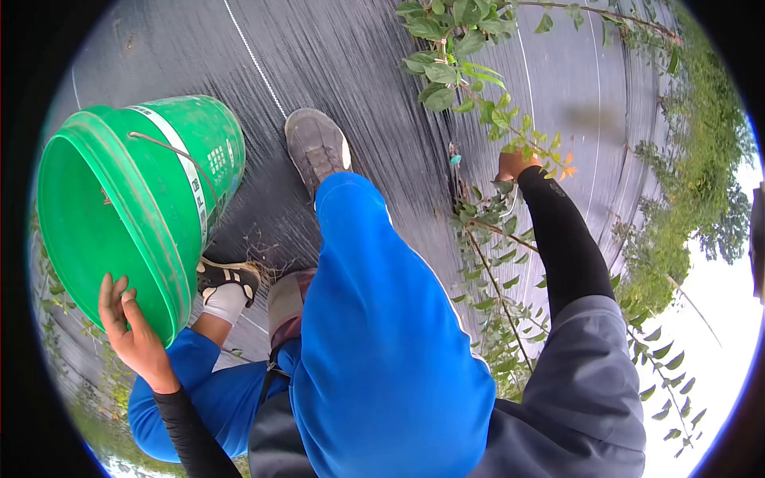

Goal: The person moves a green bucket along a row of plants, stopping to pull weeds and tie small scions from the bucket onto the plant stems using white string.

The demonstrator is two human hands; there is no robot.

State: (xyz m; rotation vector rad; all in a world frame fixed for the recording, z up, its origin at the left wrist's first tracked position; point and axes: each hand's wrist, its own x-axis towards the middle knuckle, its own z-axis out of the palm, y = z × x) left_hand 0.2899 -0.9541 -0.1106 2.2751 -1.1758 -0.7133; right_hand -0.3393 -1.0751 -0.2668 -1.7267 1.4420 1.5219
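My left hand (137,338) is at the mouth of a large green bucket (179,131), its fingers apart and overlapping the near rim. The bucket has a white printed band and a thin wire handle; a small reddish bit shows inside it. On the other side, my right hand (516,165) reaches among the leaves of a low plant (504,119). Its fingers look curled in, but leaves partly cover them and I cannot tell what they hold. Green leaves and a few orange ones (566,167) hang around that hand.
Black woven ground cover (390,103) with white lines lies underfoot. One grey shoe (316,147) stands ahead of my blue-clad knee (374,263), the other shoe (231,279) beside the bucket. Leafy stems (502,287) run along my right side, with bushes (677,159) beyond.
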